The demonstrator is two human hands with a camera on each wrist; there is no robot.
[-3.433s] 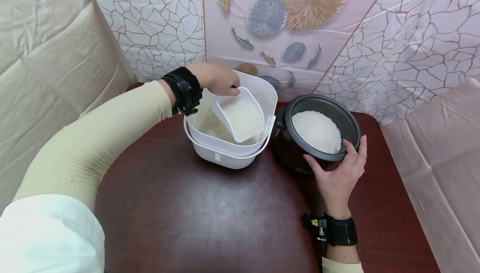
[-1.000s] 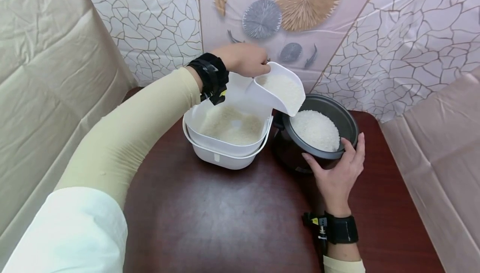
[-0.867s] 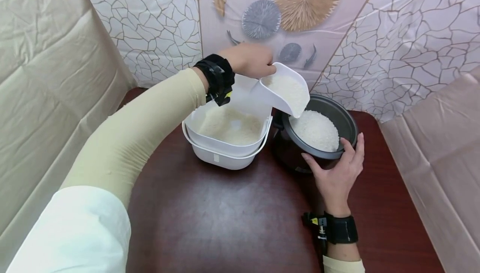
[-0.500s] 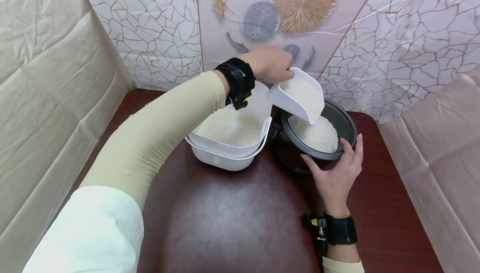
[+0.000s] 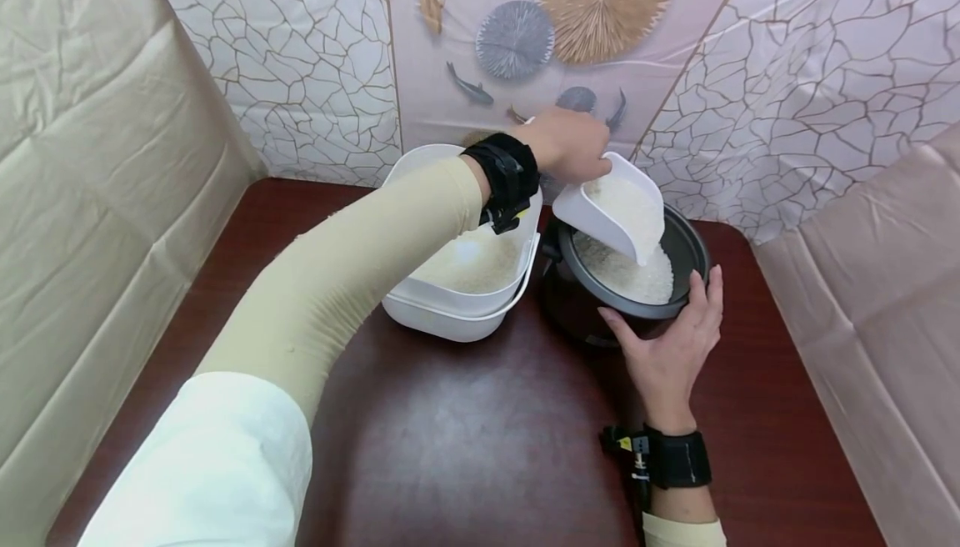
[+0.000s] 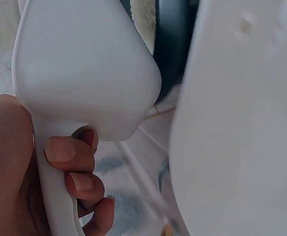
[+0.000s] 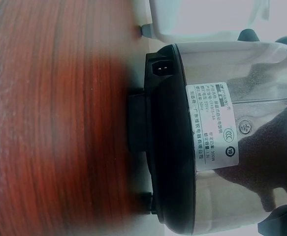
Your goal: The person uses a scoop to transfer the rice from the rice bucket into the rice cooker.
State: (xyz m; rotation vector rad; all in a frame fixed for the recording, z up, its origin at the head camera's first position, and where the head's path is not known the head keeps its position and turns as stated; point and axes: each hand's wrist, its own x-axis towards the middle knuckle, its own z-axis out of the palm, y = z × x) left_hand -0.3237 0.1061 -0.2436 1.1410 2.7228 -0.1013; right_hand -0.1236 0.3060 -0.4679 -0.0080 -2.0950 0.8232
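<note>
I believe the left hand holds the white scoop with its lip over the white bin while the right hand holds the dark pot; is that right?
Not quite: the head view shows the white scoop with its lip over the dark pot, not the white bin. The left hand does hold it, and the right hand the pot.
</note>
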